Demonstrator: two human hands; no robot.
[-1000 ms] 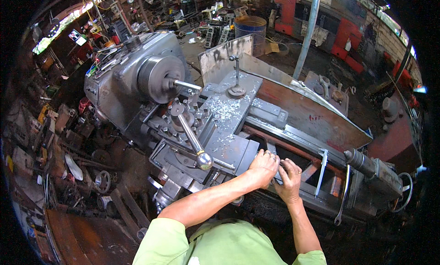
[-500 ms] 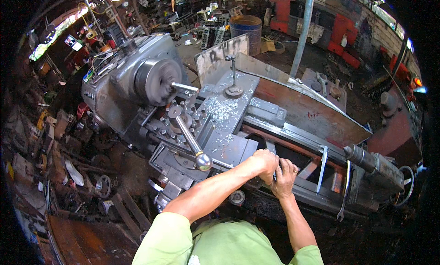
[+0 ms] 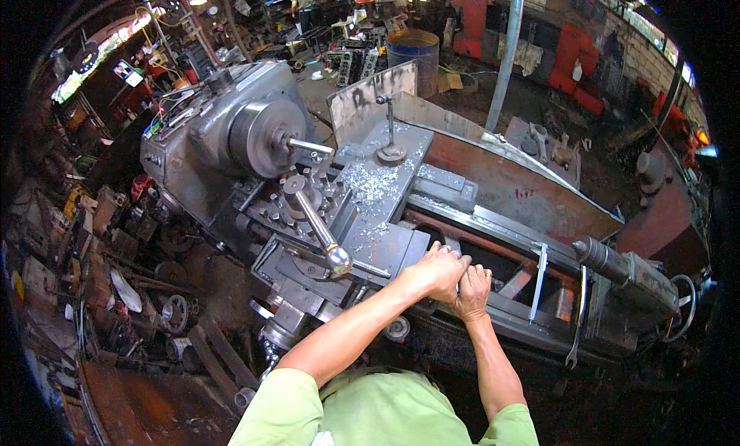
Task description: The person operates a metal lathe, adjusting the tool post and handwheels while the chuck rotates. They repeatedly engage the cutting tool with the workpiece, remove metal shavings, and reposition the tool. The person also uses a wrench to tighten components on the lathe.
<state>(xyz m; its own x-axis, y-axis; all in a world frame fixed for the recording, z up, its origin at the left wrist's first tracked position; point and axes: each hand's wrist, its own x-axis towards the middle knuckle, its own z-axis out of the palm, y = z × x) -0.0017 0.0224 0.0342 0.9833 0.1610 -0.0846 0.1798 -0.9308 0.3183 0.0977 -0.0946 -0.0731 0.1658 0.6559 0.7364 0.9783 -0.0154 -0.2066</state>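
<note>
My left hand and my right hand meet above the bed of a metal lathe, beside the right end of its carriage. Both have their fingers curled and pressed together; what lies between them, if anything, is hidden. To their left a tool post lever with a shiny ball end points toward me. A thin metal rod sticks out of the round chuck. Bright metal chips lie scattered over the carriage, where a small upright stand rests on a round base.
The tailstock with its handwheel is at the right. A wrench and a pale metal strip hang across the bed. A sheet-metal guard runs behind it. Scrap parts crowd the left floor; a person stands far back.
My joined hands have shifted slightly left and stay close together. The chuck looks less blurred than before. The whole view has moved a little.
</note>
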